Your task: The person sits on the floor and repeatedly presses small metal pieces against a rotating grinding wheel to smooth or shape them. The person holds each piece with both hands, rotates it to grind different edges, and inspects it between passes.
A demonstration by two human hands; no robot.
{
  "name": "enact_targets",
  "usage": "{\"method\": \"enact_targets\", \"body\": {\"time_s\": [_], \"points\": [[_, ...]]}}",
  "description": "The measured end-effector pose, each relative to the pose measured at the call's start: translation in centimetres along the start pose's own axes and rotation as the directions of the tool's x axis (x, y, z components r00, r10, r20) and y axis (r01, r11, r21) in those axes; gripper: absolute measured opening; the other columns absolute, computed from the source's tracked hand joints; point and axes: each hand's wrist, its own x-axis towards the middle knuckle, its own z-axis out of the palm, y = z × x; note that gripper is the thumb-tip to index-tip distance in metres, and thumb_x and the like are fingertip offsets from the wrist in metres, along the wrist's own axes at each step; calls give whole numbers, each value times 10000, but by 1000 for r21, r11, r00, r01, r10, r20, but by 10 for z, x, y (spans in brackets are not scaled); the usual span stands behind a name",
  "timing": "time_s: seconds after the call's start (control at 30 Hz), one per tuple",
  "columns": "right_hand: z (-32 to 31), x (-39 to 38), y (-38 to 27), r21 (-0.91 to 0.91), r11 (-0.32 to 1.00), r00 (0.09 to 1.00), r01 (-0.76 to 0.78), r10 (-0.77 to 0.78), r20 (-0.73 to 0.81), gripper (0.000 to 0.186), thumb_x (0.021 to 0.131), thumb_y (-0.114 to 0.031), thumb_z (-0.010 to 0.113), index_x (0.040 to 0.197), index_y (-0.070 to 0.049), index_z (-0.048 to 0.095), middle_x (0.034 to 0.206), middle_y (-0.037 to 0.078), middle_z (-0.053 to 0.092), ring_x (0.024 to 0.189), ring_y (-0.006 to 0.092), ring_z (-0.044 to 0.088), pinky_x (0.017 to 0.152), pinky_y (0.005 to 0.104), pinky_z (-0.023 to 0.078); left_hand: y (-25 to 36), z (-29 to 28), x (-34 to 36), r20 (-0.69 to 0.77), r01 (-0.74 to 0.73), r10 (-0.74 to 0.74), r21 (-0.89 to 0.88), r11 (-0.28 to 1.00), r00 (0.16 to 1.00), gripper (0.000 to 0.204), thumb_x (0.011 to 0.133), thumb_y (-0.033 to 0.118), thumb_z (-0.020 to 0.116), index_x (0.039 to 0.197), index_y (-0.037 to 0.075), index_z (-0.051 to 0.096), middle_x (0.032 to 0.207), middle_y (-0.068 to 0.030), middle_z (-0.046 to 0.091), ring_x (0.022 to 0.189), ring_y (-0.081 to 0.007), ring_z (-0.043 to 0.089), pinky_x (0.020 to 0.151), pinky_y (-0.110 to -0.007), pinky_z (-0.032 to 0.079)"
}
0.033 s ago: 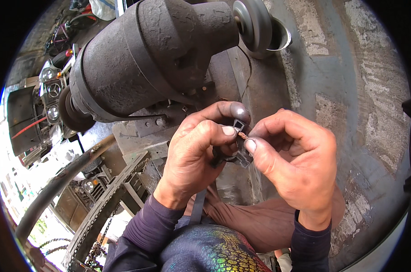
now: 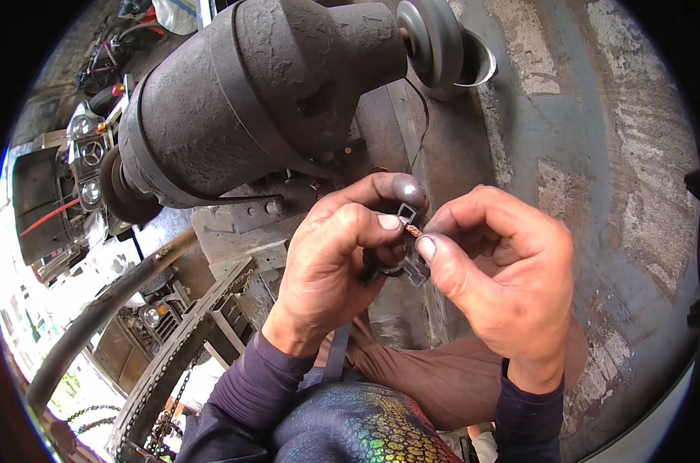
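My left hand point(image 2: 331, 255) is closed around a small dark brush holder point(image 2: 416, 272). A square, box-like opening shows at its upper end, between the thumb and the blackened forefinger; the fingers hide part of the rest. A short braided copper wire point(image 2: 413, 230) comes out beside the left thumb tip. My right hand point(image 2: 512, 270) pinches the far end of that wire between thumb and forefinger, its other fingers curled behind. Grime darkens the fingertips of both hands. Just beyond them stands a big grey motor-driven grinder point(image 2: 192, 108).
A round wheel point(image 2: 436, 46) sits on the grinder's right end, a darker one point(image 2: 126, 185) on its left. Chains point(image 2: 169, 417) hang by a wooden beam point(image 2: 184, 347) at lower left. Parked vehicles lie beyond a metal pipe point(image 2: 107, 305). Worn, patchy floor point(image 2: 554, 185) is at right.
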Motion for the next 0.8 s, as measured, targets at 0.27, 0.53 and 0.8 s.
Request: {"method": "enact_targets", "body": {"time_s": [0.27, 0.53, 0.8], "points": [[2, 1, -2, -119, 993, 998, 14, -21, -59, 67, 822, 85, 681, 849, 34, 646, 782, 4, 633, 682, 26, 578, 586, 182, 444, -3, 3, 5, 19, 78, -76, -207, 975, 997, 331, 855, 112, 579, 1154, -22, 629, 1005, -78, 676, 864, -154, 653, 808, -266, 527], [4, 1, 1, -140, 988, 994, 69, -81, -79, 84, 806, 88, 685, 820, 28, 628, 757, -12, 603, 672, 16, 565, 572, 176, 416, -5, 5, 4, 16, 76, -75, -135, 988, 997, 313, 883, 119, 560, 1156, -19, 629, 1020, -76, 672, 882, -143, 652, 832, -278, 524], [3, 5, 3, -156, 988, 996, 4, -18, -89, 69, 815, 54, 703, 842, 15, 652, 762, -12, 626, 670, 17, 560, 574, 180, 416, -4, 4, 5, -38, 49, -56, -159, 986, 998, 335, 938, 204, 510, 1169, -7, 631, 1010, -64, 679, 894, -108, 617, 748, -240, 457]]}}
